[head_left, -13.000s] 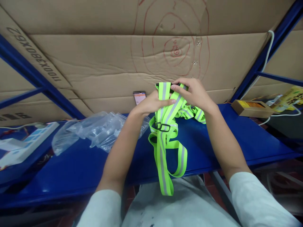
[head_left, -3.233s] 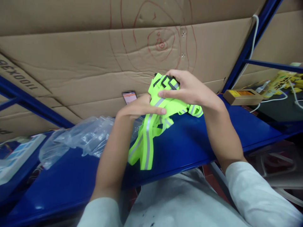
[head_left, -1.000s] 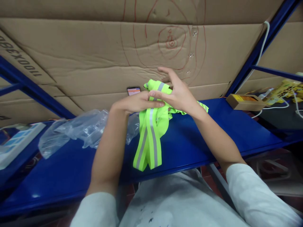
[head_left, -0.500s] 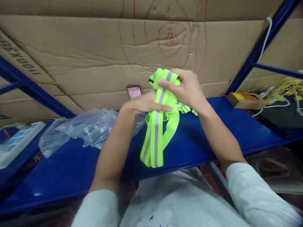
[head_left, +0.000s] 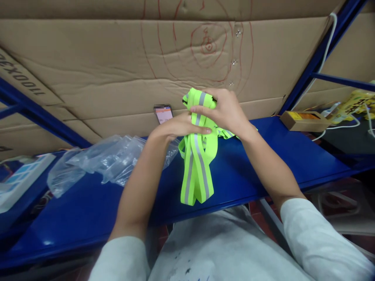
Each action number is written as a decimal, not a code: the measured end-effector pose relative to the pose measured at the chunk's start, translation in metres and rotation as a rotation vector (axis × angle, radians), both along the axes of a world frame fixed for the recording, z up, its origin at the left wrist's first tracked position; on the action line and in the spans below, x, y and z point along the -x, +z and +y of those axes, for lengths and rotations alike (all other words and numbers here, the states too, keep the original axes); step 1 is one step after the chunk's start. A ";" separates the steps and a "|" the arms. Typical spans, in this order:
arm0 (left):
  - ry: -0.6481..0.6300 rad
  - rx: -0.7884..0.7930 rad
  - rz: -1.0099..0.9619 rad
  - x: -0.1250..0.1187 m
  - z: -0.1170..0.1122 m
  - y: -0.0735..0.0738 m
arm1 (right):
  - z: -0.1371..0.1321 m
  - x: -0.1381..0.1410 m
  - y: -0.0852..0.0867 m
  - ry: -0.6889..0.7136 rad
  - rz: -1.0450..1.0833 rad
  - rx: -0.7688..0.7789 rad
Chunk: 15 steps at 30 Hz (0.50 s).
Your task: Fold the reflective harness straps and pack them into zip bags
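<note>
Both my hands grip a bundle of neon-yellow reflective strap (head_left: 197, 171) with a grey stripe down its middle. My left hand (head_left: 181, 125) is closed around the middle of the bundle, its thumb lying across the front. Higher up, my right hand (head_left: 224, 111) pinches the folded top end, thumb in front and the other fingers hidden behind. Long loops of the strap hang below my hands, over the front of the blue table (head_left: 234, 168). More of the yellow strap (head_left: 225, 133) lies on the table behind my right wrist.
Clear plastic bags (head_left: 114, 158) lie to the left. A phone (head_left: 163, 113) leans on the cardboard wall (head_left: 117, 50) behind. At the right are a small cardboard box (head_left: 304, 121), a white cable (head_left: 326, 62) and yellow packaging (head_left: 348, 105). A white-and-blue tray (head_left: 26, 179) sits far left.
The hanging loops have swung slightly right and spread into two crossing ends. My right hand has shifted a little left and down; both hands keep hold of the strap.
</note>
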<state>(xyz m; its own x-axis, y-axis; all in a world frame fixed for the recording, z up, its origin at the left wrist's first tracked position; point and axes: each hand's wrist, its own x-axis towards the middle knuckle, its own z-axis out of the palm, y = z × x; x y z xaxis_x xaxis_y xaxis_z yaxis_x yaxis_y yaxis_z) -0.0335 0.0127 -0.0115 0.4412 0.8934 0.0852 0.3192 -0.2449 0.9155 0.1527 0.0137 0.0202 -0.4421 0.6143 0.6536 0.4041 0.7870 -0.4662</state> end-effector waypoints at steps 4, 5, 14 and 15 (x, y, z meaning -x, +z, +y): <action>0.070 -0.029 -0.082 -0.001 0.001 0.002 | -0.006 0.000 0.004 -0.098 0.057 -0.039; 0.046 -0.038 -0.083 0.000 0.000 0.004 | -0.007 -0.002 0.006 -0.090 0.081 -0.013; -0.130 -0.172 0.014 0.005 -0.012 0.014 | 0.003 -0.019 0.006 0.220 0.321 0.297; -0.108 -0.169 0.011 0.004 -0.011 0.013 | 0.004 -0.018 0.005 0.213 0.336 0.278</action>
